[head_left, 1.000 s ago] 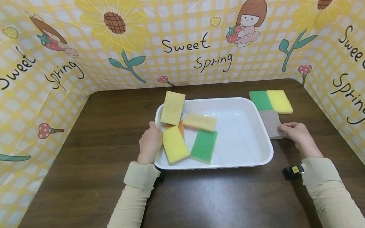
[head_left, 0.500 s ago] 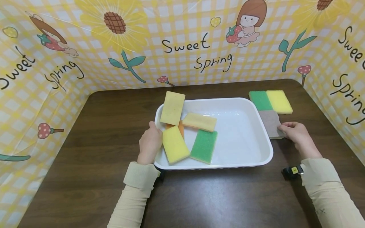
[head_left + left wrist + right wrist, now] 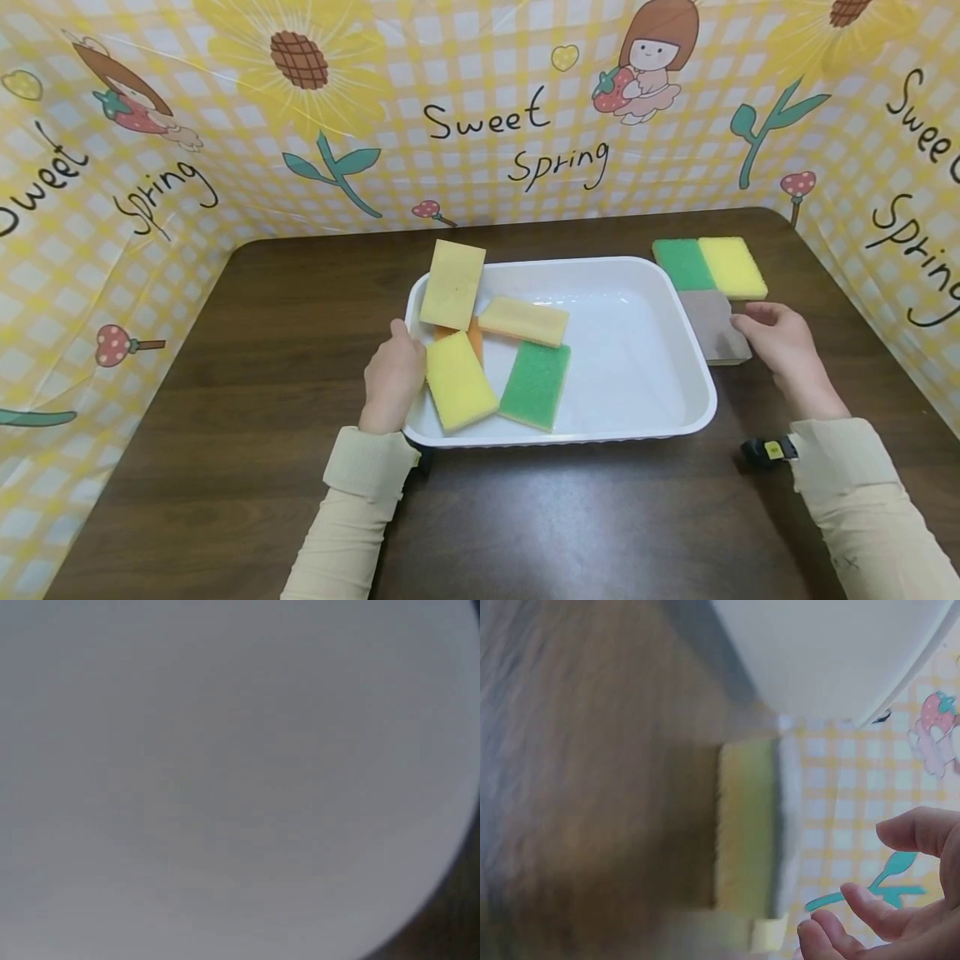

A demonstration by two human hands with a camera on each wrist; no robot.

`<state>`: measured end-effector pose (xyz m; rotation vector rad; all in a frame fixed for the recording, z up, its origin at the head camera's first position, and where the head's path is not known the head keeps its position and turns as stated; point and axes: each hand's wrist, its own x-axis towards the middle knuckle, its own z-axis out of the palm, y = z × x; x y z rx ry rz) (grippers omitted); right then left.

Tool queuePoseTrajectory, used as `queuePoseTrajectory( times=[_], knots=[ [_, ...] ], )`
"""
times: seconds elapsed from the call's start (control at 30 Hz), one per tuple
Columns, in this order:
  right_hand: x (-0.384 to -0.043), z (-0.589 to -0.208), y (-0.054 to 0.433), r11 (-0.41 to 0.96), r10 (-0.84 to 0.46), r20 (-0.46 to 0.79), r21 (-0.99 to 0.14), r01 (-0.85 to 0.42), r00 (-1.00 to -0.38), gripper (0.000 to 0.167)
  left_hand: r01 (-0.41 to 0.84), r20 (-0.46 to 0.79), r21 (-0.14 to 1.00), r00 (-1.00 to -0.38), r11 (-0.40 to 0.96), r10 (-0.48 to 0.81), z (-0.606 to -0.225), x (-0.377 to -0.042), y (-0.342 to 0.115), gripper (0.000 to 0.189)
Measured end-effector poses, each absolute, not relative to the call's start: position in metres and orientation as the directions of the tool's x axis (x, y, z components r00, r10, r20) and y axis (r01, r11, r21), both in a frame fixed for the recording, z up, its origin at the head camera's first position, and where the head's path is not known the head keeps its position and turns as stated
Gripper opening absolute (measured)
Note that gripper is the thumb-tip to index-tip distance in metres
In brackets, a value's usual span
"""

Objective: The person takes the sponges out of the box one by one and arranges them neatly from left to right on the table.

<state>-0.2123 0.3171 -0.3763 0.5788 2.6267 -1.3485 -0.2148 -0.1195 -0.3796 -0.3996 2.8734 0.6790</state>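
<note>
My left hand [image 3: 393,379] grips the left rim of a white tray [image 3: 637,375]; the left wrist view shows only a blurred pale surface. On the table at the tray's right end lies a grey-topped sponge [image 3: 714,329], with yellowish foam [image 3: 746,825] below the grey face in the right wrist view. Right beside its right edge is my right hand [image 3: 783,346], thumb and fingers spread apart with nothing between them. Inside the tray's left half are a yellow sponge [image 3: 460,379], a green one [image 3: 536,385], two pale yellow ones [image 3: 453,285] and a partly hidden orange one [image 3: 476,340].
Behind the grey-topped sponge, a green sponge [image 3: 684,265] and a yellow sponge [image 3: 733,268] lie side by side. The dark wooden table [image 3: 570,517] extends in front of the tray. A yellow checked cloth [image 3: 480,50] stands along the back and sides.
My right hand has let go of the grey-topped sponge's edge, its fingers parting and lifting slightly. The sponge stays in place. The left hand and the tray have not moved.
</note>
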Motion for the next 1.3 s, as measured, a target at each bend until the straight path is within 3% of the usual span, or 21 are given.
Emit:
queuePoseTrajectory(
  times=[0.27,0.7,0.93,1.3],
  knots=[
    [-0.206,-0.354,0.294,0.544,0.273,-0.193,-0.777,0.317,-0.942,0.067,-0.302,-0.218,0.419,-0.949,0.856,-0.228,-0.380,-0.214,-0.119,0.036],
    [-0.193,-0.329,0.243,0.641,0.072,-0.125,-0.755,0.142,-0.990,0.061,-0.293,-0.215,0.422,-0.952,0.858,-0.219,-0.380,-0.214,-0.119,0.035],
    [-0.193,-0.339,0.216,0.738,-0.130,-0.206,-0.673,0.044,-0.970,0.059,-0.293,-0.212,0.418,-0.952,0.860,-0.221,-0.380,-0.214,-0.119,0.035],
    [-0.186,-0.358,0.175,0.763,-0.200,-0.241,-0.646,0.003,-0.950,0.057,-0.281,-0.192,0.413,-0.957,0.866,-0.219,-0.382,-0.215,-0.120,0.032]
  ],
)
